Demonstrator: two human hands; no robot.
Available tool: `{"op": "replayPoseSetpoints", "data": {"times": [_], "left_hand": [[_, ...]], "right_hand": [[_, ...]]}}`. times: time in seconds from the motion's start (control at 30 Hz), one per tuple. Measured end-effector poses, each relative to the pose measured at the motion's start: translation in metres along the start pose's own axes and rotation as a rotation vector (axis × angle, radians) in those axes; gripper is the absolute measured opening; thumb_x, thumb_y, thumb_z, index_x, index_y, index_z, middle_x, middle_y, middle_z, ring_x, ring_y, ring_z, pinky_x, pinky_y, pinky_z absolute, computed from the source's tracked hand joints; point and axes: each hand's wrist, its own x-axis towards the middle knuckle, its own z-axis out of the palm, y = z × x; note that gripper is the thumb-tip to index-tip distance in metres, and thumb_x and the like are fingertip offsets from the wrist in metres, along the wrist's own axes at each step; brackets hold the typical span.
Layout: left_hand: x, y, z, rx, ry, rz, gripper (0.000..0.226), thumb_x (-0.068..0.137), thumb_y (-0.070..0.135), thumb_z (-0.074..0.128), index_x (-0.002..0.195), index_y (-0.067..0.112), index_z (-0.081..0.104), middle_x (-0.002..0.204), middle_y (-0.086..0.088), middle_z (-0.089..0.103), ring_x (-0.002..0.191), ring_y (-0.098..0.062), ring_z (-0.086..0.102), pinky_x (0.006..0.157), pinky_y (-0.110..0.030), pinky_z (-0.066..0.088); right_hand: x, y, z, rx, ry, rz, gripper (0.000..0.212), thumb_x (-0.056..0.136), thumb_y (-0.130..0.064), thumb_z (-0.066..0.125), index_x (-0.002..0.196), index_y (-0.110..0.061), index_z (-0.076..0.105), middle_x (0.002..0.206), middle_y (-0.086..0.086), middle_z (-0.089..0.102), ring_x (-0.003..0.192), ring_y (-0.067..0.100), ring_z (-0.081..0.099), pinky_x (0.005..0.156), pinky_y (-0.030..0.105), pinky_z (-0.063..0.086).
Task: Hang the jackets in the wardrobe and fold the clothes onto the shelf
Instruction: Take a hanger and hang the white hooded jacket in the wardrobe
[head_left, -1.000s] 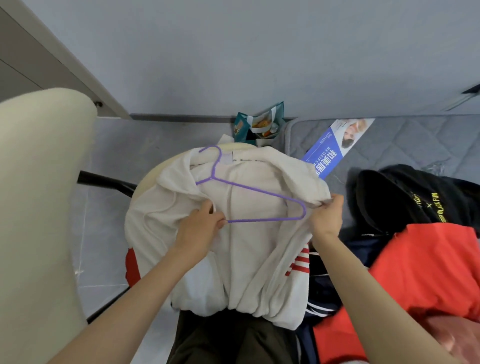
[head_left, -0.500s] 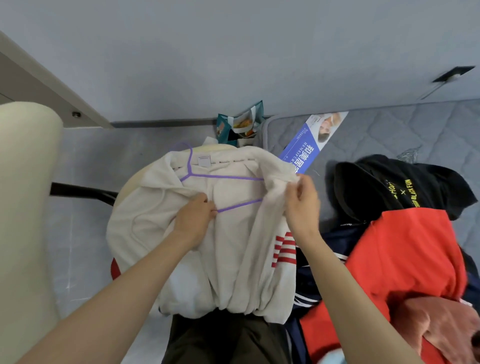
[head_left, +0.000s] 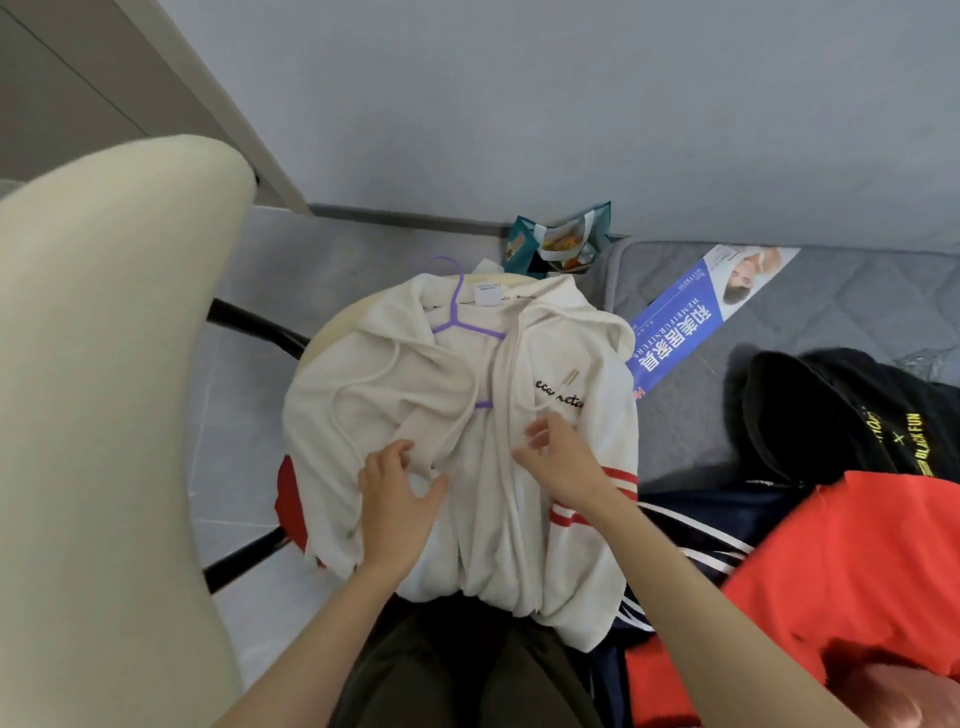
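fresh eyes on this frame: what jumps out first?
A white hooded jacket fills the centre, with a purple hanger tucked into its neck. The left hand and the right hand are on its front, just below. At right, a bright red garment and a black garment lie piled on the grey mattress.

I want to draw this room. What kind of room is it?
Probably a bedroom. There's a quilted mattress with a pile of clothes on it, and a white hooded jacket on a purple hanger, being readied for hanging.
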Motion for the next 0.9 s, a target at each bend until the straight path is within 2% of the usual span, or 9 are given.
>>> {"op": "replayPoseSetpoints", "data": {"times": [0.13,0.27,0.43,0.53,0.67,0.73,0.8,0.87,0.9], "left_hand": [[-0.003,0.003,0.02,-0.111,0.119,-0.187,0.05,0.078,0.022,0.076,0.114,0.008,0.044,0.111,-0.003,0.044,0.098,-0.019,0.049,0.083,-0.029,0.044],[0.01,0.004,0.025,-0.089,0.077,-0.301,0.023,0.084,0.007,0.062,0.102,0.006,0.049,0.108,-0.013,0.051,0.086,-0.019,0.048,0.073,-0.023,0.037],[0.025,0.016,0.004,-0.241,-0.071,-0.1,0.011,0.086,0.003,0.055,0.094,0.01,0.058,0.084,-0.005,0.058,0.068,-0.012,0.05,0.062,-0.021,0.041],[0.03,0.035,-0.014,-0.263,-0.128,0.013,0.018,0.089,0.0,0.049,0.095,0.012,0.061,0.08,0.003,0.059,0.066,-0.005,0.05,0.057,-0.012,0.038],[0.053,0.069,-0.038,-0.317,-0.049,0.08,0.025,0.086,-0.005,0.046,0.098,0.011,0.062,0.09,0.001,0.062,0.077,-0.005,0.054,0.063,-0.007,0.039],[0.072,0.087,-0.046,-0.395,-0.012,0.079,0.027,0.085,-0.005,0.046,0.099,0.012,0.063,0.088,0.001,0.062,0.075,-0.007,0.053,0.064,-0.012,0.04],[0.092,0.101,-0.05,-0.552,0.007,0.025,0.028,0.087,-0.005,0.047,0.101,0.012,0.063,0.086,0.003,0.062,0.074,-0.007,0.053,0.067,-0.016,0.041],[0.104,0.104,-0.049,-0.763,-0.057,-0.091,0.03,0.088,-0.004,0.051,0.115,0.006,0.061,0.093,0.002,0.062,0.081,-0.008,0.055,0.075,-0.019,0.042],[0.105,0.101,-0.047,-0.841,-0.11,-0.149,0.036,0.09,-0.002,0.054,0.125,0.004,0.056,0.1,0.002,0.061,0.087,-0.008,0.055,0.078,-0.02,0.043]], "right_hand": [[-0.011,0.027,0.032,-0.187,-0.151,0.046,0.045,0.089,-0.031,0.062,0.121,-0.008,0.041,0.113,0.007,0.052,0.101,0.022,0.056,0.078,0.027,0.04],[-0.013,0.032,0.038,-0.346,-0.109,-0.075,0.01,0.099,-0.019,0.045,0.098,-0.011,0.04,0.101,0.013,0.059,0.092,0.03,0.06,0.07,0.033,0.044],[-0.024,0.024,0.024,-0.191,-0.013,-0.254,0.017,0.1,-0.015,0.039,0.084,-0.016,0.034,0.065,0.002,0.05,0.061,0.025,0.05,0.048,0.021,0.032],[-0.028,0.006,0.012,-0.197,0.091,-0.384,0.013,0.1,-0.018,0.04,0.089,-0.022,0.034,0.059,-0.002,0.048,0.059,0.029,0.051,0.056,0.037,0.037],[-0.019,-0.034,-0.002,-0.116,0.216,-0.5,0.028,0.1,-0.018,0.043,0.077,-0.029,0.031,0.053,-0.007,0.037,0.05,0.014,0.039,0.054,0.035,0.027],[-0.012,-0.051,-0.01,0.015,0.261,-0.458,0.028,0.1,-0.02,0.046,0.076,-0.028,0.033,0.054,-0.008,0.039,0.049,0.009,0.039,0.055,0.033,0.032],[-0.005,-0.063,-0.015,0.315,0.158,-0.356,0.015,0.1,-0.02,0.047,0.087,-0.015,0.042,0.063,0.001,0.053,0.057,0.009,0.053,0.063,0.037,0.05],[0.004,-0.067,-0.015,0.584,-0.051,-0.211,0.006,0.1,-0.018,0.047,0.106,-0.016,0.049,0.096,0.002,0.066,0.089,0.014,0.064,0.085,0.034,0.053],[0.007,-0.064,-0.013,0.6,-0.11,-0.152,0.016,0.101,-0.018,0.046,0.117,-0.019,0.049,0.114,-0.001,0.064,0.102,0.013,0.061,0.093,0.031,0.048]]}}
